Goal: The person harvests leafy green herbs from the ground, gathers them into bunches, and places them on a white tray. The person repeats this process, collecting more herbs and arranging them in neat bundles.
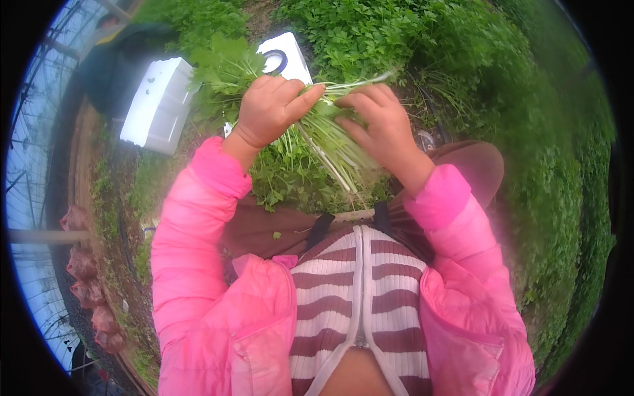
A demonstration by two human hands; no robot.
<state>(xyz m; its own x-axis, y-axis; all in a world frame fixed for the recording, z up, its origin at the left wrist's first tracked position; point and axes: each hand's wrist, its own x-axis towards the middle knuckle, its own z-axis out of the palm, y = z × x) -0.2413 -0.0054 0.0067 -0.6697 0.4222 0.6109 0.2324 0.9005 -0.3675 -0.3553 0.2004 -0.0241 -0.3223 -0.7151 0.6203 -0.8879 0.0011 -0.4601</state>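
My left hand (271, 109) grips a bunch of leafy stalks, which look like celery (324, 123), around its middle. Broad green leaves fan out past that hand to the upper left, and the pale stems spread to the lower right. My right hand (384, 123) is at the stem side, thumb and fingers slightly apart with their tips against the stalks. Whether those fingers pinch any stalk is not clear. More cut greens (282, 173) lie below the bunch, in front of my lap.
A white foam box (163, 106) stands at left, near a person in dark clothing (124, 64). Beyond my left hand, a roll of tape (283, 60) rests on a white box (297, 47). Dense plants (361, 39) grow ahead and right. Red net bags (89, 292) line the left edge.
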